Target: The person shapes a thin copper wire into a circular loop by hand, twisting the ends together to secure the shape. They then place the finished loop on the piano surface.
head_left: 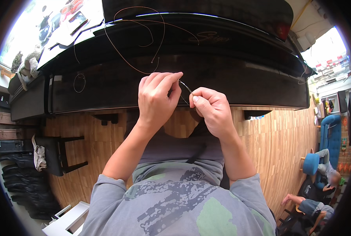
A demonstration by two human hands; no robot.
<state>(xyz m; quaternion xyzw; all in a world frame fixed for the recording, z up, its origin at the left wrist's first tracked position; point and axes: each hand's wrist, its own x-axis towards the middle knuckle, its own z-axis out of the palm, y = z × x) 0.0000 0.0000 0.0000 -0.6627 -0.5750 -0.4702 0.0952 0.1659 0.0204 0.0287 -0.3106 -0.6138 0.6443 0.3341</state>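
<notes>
My left hand is closed, fingertips pinched together at one end of a short bent stretch of thin metal string. On the right, my right hand pinches the same string between thumb and fingers. Both hands are held above the front of a black piano. Beyond my left hand, long copper-coloured wound strings curve loosely across the piano's top, some with small knob-like ends. A small ring of string lies on the black surface to the left. The string's ends inside my fingers are hidden.
A black stool with a cloth stands on the wooden floor at left, beside stacked cases. Papers lie at the far left. To the right are a blue sofa, a blue stool and two seated people.
</notes>
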